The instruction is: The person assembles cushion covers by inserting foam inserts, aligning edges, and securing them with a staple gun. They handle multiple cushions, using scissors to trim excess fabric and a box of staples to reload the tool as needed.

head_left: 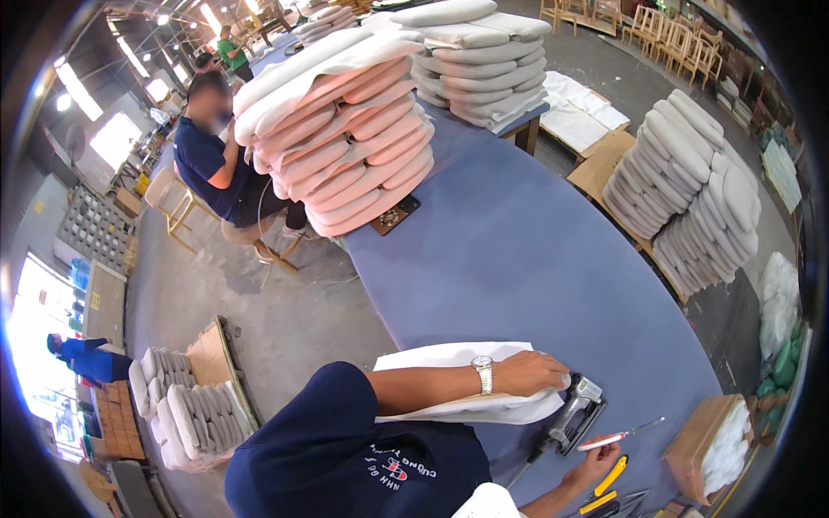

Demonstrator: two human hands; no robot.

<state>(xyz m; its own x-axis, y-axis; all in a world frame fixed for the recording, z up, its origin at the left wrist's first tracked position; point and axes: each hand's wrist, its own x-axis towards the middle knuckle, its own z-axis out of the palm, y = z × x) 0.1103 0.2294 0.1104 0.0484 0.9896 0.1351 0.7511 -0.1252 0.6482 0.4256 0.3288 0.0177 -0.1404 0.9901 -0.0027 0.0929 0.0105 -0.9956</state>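
Observation:
A white-covered seat cushion (432,356) lies on the blue-grey table right in front of my body. My left hand (534,373), a watch on its wrist, rests over the cushion's right end with its fingers bent around the edge. Touching distance from those fingertips lies a silver and black staple gun (577,414), its hose trailing down. In my right hand (594,466) is a screwdriver-like tool (606,441) with a red and white handle; its thin metal shaft points right. Below that hand lie yellow-handled pliers (612,476) and another yellow-handled tool (598,502).
The table (518,259) runs away from me under tall stacks of pinkish (345,147) and grey-white cushions (484,69). A cardboard box (695,445) of white stuffing stands at the right. More cushions (682,190) are piled beyond the table. A seated person (207,155) is at the far left side.

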